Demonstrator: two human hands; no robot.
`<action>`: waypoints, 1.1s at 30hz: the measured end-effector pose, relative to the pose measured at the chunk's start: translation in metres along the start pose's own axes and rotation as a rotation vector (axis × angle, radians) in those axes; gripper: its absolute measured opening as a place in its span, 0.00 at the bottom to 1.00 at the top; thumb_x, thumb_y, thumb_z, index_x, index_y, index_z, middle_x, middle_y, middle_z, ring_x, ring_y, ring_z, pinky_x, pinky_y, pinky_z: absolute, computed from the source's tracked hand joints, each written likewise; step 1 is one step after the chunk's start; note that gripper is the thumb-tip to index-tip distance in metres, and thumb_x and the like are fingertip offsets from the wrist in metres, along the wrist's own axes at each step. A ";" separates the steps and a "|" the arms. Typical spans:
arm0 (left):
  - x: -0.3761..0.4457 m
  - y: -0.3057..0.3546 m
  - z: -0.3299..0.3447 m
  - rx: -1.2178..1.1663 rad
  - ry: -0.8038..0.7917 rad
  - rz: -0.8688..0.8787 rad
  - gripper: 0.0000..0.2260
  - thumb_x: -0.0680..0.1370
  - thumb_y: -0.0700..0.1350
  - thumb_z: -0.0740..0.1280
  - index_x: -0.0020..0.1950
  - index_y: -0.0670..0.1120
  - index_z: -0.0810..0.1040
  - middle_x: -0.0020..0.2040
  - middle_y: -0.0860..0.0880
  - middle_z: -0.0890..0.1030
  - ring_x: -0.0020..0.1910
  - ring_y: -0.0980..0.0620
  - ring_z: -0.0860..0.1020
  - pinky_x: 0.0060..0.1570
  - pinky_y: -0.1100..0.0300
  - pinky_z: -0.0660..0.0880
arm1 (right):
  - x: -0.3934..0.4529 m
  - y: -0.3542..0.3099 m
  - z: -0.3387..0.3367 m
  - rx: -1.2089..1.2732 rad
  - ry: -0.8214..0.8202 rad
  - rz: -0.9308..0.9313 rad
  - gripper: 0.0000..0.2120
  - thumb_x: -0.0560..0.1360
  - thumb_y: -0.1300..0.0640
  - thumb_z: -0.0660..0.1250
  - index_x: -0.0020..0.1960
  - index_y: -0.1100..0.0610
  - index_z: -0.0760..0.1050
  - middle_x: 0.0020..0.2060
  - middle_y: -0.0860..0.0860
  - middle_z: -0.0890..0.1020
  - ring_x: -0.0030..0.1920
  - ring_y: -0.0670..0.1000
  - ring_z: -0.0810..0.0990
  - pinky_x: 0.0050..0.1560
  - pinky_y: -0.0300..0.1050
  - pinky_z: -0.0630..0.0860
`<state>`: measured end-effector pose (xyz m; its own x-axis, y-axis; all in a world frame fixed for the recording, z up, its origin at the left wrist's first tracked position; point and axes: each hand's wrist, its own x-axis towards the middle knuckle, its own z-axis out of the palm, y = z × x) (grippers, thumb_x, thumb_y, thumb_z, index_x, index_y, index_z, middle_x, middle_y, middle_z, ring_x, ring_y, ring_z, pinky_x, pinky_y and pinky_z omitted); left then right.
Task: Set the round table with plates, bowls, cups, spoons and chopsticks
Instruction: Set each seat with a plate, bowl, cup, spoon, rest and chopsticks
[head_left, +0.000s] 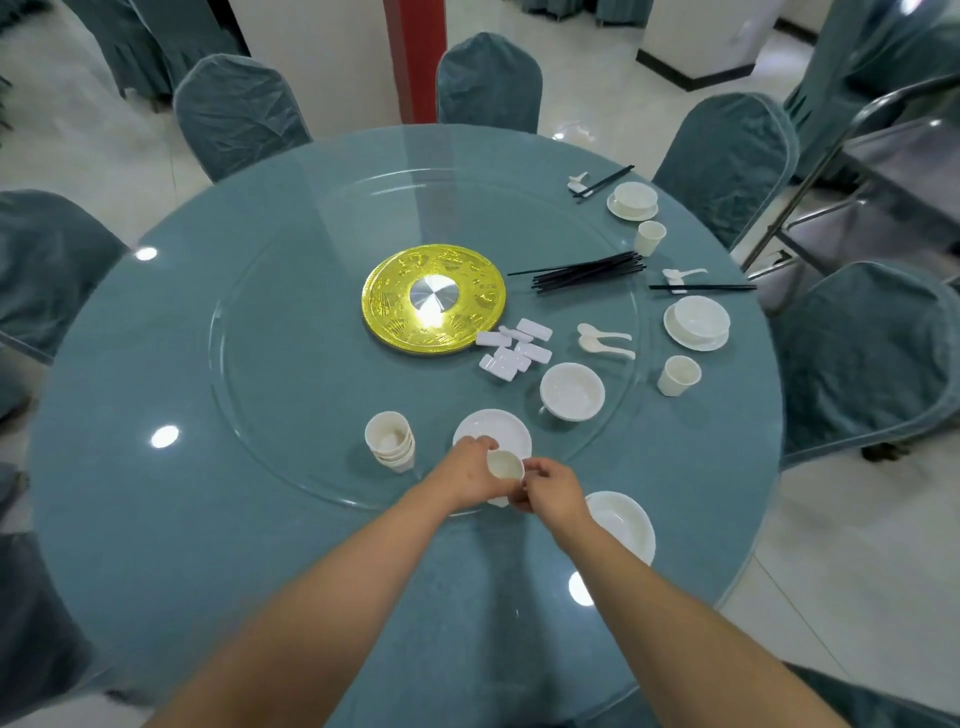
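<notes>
Both hands meet on one white paper cup (505, 464), held just on the near side of the gold disc (433, 300) at the centre of the round table (208, 519). The left hand (470, 470) wraps its fingers round the cup's side; the right hand (550, 488) pinches the cup low at its right edge with curled fingertips. The cup's mouth faces up and it looks empty.

Taking the gold disc as the reference point: a stack of plates (501, 423) lies straight toward the person from it, partly behind the held cup, and a stack of paper cups (389, 441) stands just left of those plates. A stack of bowls (571, 391) sits near-right of the disc, with a heap of white chopstick rests (514, 351) touching the disc's rim. Two loose spoons (605, 340) lie right of the rests, and a bundle of black chopsticks (587, 271) lies directly right of the disc.

Further right of the disc are two finished settings — each a bowl on a plate (696, 322) (632, 200), a cup (678, 375) (649, 237), and chopsticks with a spoon on a rest. Nearest the person, right of the hands, another bowl on a plate (621, 525) sits by the table edge.
</notes>
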<state>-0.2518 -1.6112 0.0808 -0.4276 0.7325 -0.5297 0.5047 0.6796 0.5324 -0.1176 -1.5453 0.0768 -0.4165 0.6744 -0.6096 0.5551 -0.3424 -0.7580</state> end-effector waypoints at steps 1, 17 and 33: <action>0.000 0.000 0.012 -0.008 -0.016 -0.002 0.35 0.67 0.59 0.73 0.70 0.47 0.70 0.66 0.48 0.73 0.61 0.48 0.75 0.53 0.59 0.72 | -0.001 0.010 -0.005 0.001 -0.005 0.024 0.15 0.71 0.68 0.61 0.53 0.60 0.80 0.42 0.61 0.85 0.42 0.60 0.84 0.50 0.57 0.82; -0.004 -0.026 0.100 -0.079 -0.154 -0.104 0.10 0.73 0.41 0.63 0.50 0.49 0.81 0.47 0.50 0.84 0.48 0.49 0.81 0.41 0.60 0.73 | -0.001 0.096 -0.025 -0.196 -0.006 0.175 0.12 0.65 0.60 0.66 0.47 0.54 0.82 0.42 0.52 0.85 0.46 0.55 0.83 0.52 0.53 0.80; 0.001 -0.072 0.059 0.313 -0.012 -0.100 0.15 0.78 0.40 0.59 0.64 0.41 0.72 0.65 0.44 0.74 0.65 0.44 0.74 0.63 0.52 0.72 | 0.022 0.051 -0.036 -0.382 0.082 0.112 0.14 0.74 0.64 0.59 0.55 0.57 0.79 0.50 0.55 0.83 0.53 0.57 0.81 0.59 0.51 0.76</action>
<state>-0.2449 -1.6619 0.0030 -0.4788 0.6614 -0.5774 0.6676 0.7014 0.2498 -0.0728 -1.5246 0.0327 -0.2875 0.7022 -0.6514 0.8282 -0.1594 -0.5374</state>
